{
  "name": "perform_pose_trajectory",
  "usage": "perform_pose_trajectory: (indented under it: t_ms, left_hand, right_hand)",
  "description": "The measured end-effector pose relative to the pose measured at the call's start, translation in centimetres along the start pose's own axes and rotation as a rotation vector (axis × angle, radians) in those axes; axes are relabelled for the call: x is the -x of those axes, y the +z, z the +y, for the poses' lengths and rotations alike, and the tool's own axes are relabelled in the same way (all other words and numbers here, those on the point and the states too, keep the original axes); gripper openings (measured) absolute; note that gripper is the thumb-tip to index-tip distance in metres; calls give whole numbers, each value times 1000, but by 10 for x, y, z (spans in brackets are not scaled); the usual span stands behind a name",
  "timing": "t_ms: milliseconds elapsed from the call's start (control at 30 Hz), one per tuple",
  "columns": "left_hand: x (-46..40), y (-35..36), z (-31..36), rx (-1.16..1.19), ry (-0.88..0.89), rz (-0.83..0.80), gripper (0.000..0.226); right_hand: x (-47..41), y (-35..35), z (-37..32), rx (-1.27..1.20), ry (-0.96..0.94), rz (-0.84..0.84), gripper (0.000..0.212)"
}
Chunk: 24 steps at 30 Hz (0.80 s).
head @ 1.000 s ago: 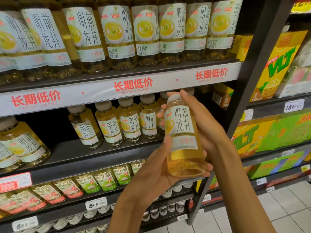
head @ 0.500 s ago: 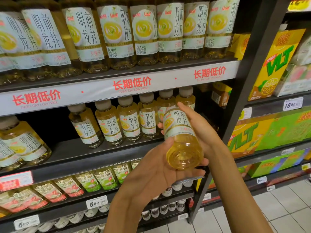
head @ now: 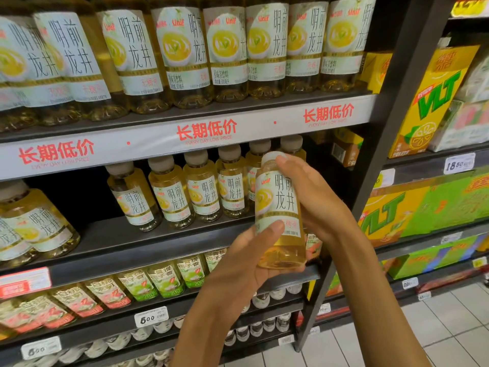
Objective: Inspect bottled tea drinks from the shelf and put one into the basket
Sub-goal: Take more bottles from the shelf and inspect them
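Observation:
I hold one small bottle of yellow tea [head: 277, 205] upright in front of the middle shelf, its white label facing me. My left hand [head: 246, 263] cups the bottle's base from below, thumb on the lower label. My right hand [head: 315, 200] wraps its right side, with fingertips up by the pale cap. More bottles of the same tea [head: 201, 189] stand in a row on the middle shelf [head: 158, 242] behind. No basket is in view.
Large bottles of the same tea [head: 225, 49] fill the top shelf. Green-labelled drinks [head: 164, 282] lie on the shelf below. A dark upright post [head: 375, 165] divides off yellow and green VLT cartons [head: 434, 102] to the right. Tiled floor [head: 423, 335] shows at lower right.
The bottle was tipped with its base toward me half a second ago; now it is back upright with the label facing me. Both hands kept hold of it.

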State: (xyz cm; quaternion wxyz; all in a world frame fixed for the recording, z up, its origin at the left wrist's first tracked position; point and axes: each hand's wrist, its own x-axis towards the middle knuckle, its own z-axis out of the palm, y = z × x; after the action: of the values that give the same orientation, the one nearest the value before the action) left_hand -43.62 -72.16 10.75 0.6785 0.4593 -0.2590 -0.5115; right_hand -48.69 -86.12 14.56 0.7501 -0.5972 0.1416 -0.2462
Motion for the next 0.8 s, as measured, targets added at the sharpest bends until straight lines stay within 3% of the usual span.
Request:
perform_pose_trajectory:
  t_ms: [100,267,467,633,800]
  left_hand:
    - [-1,0,-1,-185,30,-13,46]
    - [-4,2,0,-311,143,-2,41]
    - [-9,-2,0,-355,305,10,62]
    - [-14,-5,0,-320,426,75,55]
    - [-16,-11,4,-357,502,91,65]
  right_hand:
    - [2,2,-2,2,-79,-5,24]
    - [6,8,-7,32,-298,-17,21]
    - [14,9,-11,77,-458,-87,25]
    - [18,6,-11,132,-430,-113,44]
    - [25,4,-8,21,-415,-224,65]
